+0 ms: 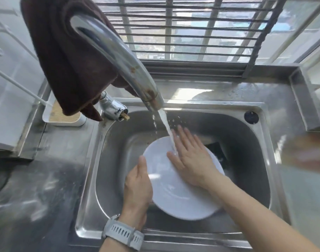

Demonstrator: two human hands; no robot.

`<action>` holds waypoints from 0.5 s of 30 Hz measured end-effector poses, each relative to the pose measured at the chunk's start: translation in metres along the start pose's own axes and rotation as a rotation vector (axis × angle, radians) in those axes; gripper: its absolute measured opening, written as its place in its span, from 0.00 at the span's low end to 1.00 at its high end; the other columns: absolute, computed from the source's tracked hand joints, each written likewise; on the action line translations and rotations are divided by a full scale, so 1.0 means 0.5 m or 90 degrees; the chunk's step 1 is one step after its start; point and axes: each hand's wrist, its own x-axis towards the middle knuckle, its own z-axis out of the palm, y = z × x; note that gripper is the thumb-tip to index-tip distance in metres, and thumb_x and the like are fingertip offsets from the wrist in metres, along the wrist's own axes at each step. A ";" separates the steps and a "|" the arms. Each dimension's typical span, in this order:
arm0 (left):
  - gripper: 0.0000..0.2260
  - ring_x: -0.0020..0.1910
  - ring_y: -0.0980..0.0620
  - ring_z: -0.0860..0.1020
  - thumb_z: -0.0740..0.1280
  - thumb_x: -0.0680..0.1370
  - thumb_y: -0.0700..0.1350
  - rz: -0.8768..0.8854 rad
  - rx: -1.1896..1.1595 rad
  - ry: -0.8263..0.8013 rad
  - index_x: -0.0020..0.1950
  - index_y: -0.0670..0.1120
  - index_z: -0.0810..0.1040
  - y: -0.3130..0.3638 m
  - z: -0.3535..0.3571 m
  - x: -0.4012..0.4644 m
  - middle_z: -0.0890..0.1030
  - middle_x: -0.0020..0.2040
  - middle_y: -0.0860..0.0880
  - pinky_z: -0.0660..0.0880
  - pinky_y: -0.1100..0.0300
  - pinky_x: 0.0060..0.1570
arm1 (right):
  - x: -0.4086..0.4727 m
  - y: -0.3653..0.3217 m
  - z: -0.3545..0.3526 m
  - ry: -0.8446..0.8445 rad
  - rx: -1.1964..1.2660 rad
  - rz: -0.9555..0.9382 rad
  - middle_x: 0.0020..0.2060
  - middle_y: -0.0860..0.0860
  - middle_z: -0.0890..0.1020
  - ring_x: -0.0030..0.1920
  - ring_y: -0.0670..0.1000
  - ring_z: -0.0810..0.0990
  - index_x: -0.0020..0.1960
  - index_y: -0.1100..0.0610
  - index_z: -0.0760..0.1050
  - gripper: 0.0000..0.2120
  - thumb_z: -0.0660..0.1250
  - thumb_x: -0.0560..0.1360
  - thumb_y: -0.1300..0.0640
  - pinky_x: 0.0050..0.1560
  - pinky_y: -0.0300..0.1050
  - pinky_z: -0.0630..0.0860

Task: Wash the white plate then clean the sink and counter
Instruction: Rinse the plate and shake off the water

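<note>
We have the white plate (175,188) tilted inside the steel sink (246,179), with water from the tap (119,57) running onto its upper face. We judge it stiff, fairly light and breakable, and right now wet and slippery, so it is best taken by the rim, with fingers under and thumb over, and kept low over the basin in case it slides.

Our left hand (137,186), the one above the grey watch (122,233), grips the plate's left edge, thumb lying along the rim and the fingers hidden behind it. Our right hand (190,160) lies flat on the plate's face with fingers straight and spread, its fingertips in the stream, rubbing rather than holding.

A brown cloth (64,60) hangs over the tap, and the steel surface (46,179) around the sink looks streaked.
</note>
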 end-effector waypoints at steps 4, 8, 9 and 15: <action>0.22 0.52 0.50 0.84 0.54 0.83 0.63 0.038 0.013 0.029 0.54 0.52 0.83 0.009 -0.002 0.019 0.87 0.50 0.51 0.81 0.49 0.56 | -0.134 -0.060 -0.007 -0.132 0.099 -0.079 0.77 0.44 0.28 0.76 0.44 0.25 0.79 0.45 0.29 0.30 0.39 0.83 0.39 0.79 0.48 0.34; 0.21 0.59 0.56 0.82 0.56 0.84 0.61 0.039 -0.005 0.012 0.63 0.53 0.83 0.000 0.010 0.013 0.86 0.56 0.56 0.77 0.51 0.65 | -0.051 -0.110 -0.008 -0.034 0.105 -0.177 0.79 0.44 0.33 0.77 0.43 0.30 0.81 0.48 0.36 0.28 0.42 0.85 0.45 0.79 0.47 0.36; 0.21 0.57 0.55 0.83 0.56 0.84 0.61 0.036 -0.021 0.018 0.61 0.51 0.84 0.004 0.003 0.013 0.86 0.55 0.54 0.79 0.52 0.61 | -0.022 -0.091 -0.013 -0.009 0.086 -0.145 0.79 0.44 0.34 0.78 0.44 0.31 0.81 0.48 0.37 0.29 0.42 0.84 0.43 0.80 0.49 0.39; 0.19 0.50 0.58 0.83 0.56 0.84 0.60 0.059 -0.026 0.021 0.52 0.52 0.83 0.017 -0.007 0.017 0.86 0.48 0.56 0.78 0.59 0.50 | -0.121 -0.093 -0.028 -0.125 0.089 -0.098 0.76 0.43 0.26 0.74 0.43 0.23 0.78 0.45 0.29 0.30 0.39 0.82 0.39 0.77 0.48 0.32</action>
